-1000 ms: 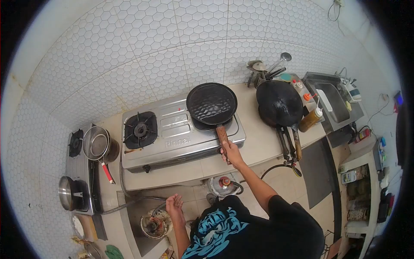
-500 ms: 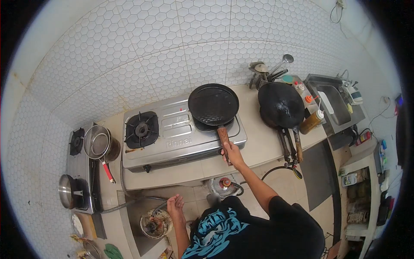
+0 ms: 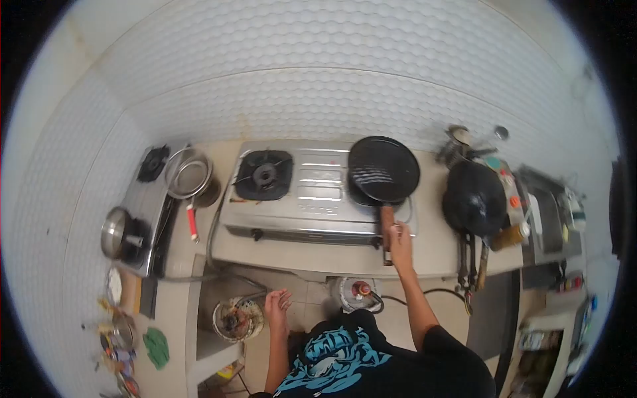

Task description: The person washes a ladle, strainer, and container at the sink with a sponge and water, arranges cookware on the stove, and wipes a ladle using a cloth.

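though empty, left hand [image 3: 277,306] half-curled; right hand [image 3: 399,244] tight around the brown handle [image 3: 387,219] of a black pan [image 3: 385,169]

Right hand [image 3: 400,242]: I grip the brown stick-shaped handle [image 3: 387,217] of the round black frying pan [image 3: 383,166] from its near side.
Right arm [image 3: 419,302]: bare below my short black sleeve [image 3: 443,341], stretched toward the pan.
Left hand [image 3: 277,305]: raised in the air, loosely curled, left of the pan and nearer me, well apart from it.
Left forearm [image 3: 278,355]: bare, pointing forward.
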{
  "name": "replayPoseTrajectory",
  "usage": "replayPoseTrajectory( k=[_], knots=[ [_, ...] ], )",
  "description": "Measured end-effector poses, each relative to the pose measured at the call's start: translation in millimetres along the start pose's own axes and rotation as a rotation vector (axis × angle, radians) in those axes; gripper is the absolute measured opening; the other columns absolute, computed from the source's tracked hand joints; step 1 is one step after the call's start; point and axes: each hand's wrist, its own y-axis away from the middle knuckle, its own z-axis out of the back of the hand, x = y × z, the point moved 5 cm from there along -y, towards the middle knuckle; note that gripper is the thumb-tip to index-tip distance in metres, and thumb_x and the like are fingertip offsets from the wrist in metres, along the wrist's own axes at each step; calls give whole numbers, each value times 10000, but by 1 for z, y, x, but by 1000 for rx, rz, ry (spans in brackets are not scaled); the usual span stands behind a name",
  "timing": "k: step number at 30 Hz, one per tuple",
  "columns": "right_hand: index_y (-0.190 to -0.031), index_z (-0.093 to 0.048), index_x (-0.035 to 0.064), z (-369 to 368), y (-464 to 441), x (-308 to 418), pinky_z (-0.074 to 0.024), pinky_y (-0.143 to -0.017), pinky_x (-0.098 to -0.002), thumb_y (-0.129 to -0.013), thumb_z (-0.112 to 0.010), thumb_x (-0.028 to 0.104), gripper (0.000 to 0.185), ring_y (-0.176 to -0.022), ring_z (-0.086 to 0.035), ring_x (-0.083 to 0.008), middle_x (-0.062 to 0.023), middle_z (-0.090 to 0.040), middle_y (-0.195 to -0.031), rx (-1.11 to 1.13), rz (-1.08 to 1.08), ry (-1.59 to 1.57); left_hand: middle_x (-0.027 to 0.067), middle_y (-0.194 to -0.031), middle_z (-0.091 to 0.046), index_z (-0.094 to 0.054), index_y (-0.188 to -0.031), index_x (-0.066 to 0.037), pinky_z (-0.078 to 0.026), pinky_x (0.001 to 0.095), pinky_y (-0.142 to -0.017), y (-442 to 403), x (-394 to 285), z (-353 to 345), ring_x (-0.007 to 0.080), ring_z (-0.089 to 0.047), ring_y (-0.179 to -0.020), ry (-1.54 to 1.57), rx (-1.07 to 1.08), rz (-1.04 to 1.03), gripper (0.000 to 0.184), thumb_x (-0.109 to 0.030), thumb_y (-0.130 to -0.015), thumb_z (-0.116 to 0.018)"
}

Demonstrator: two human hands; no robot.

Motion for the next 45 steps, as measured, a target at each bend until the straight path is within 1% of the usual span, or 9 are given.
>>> replayPoseTrajectory(
  k=[5,10,14,18,24,29,33,43,45],
  knots=[
    [-1113,-542,34,0,6,113,-268,-1008,-418,-928,-485,300,328,-1186,-379,-334,-143,-518,-1165,-304,432,516,87,-1088,-607,-490,-975,-119,-449,313,-795,8,-27,37,192,-593,-975,20,-166,-115,145,-259,-938,-494],
    [-842,-551,-7,-104,25,182,-443,-720,-295,-949,-456,137,203,-773,-546,-167,-79,-558,-783,222,502,-67,81,-1062,-618,-488,-943,-115,-450,306,-789,22,-61,95,181,-598,-953,160,-339,-216,163,-276,-954,-471],
    [-937,-574,-4,-227,88,244,-446,-551,-251,-940,-478,124,159,-652,-569,-125,-69,-573,-756,788,178,-416,75,-1033,-626,-522,-927,-104,-456,296,-769,35,-78,159,172,-609,-924,269,-467,-291,226,-316,-961,-450],
    [-1047,-577,31,-339,154,289,-457,-506,-218,-932,-506,142,175,-622,-566,-106,-55,-595,-814,1040,214,-425,78,-1032,-625,-541,-962,-97,-457,289,-765,61,-105,220,164,-610,-923,342,-589,-367,244,-319,-964,-440],
    [-1128,-540,-12,-506,220,408,-451,-830,-422,-871,-566,151,305,-1005,-558,-294,-174,-592,-1033,691,1115,-239,69,-1020,-619,-535,-964,-89,-449,289,-782,91,-118,333,167,-606,-917,352,-771,-345,237,-310,-948,-450],
    [-1064,-545,-31,-626,246,462,-441,-855,-466,-863,-565,354,434,-1046,-535,-363,-236,-555,-1089,635,1043,267,60,-1007,-610,-526,-979,-90,-443,317,-789,114,-127,419,180,-596,-918,375,-818,-322,240,-315,-926,-461],
    [-981,-566,-26,-672,244,457,-465,-797,-483,-866,-537,454,494,-894,-599,-412,-255,-616,-900,938,891,526,58,-1004,-589,-514,-1005,-92,-441,341,-793,135,-133,474,191,-582,-942,411,-918,-350,245,-312,-916,-455],
    [-974,-583,-7,-687,188,471,-481,-754,-422,-898,-456,500,528,-841,-630,-371,-229,-645,-903,893,789,95,61,-1067,-583,-506,-1032,-121,-401,365,-824,116,-118,501,211,-556,-985,466,-962,-267,249,-327,-892,-493],
    [-1049,-560,28,-706,200,451,-501,-698,-380,-937,-416,483,489,-780,-650,-280,-140,-664,-932,1419,218,103,60,-1066,-583,-508,-1032,-122,-400,365,-825,106,-125,491,212,-558,-984,450,-949,-280,247,-326,-893,-490]
  ],
)
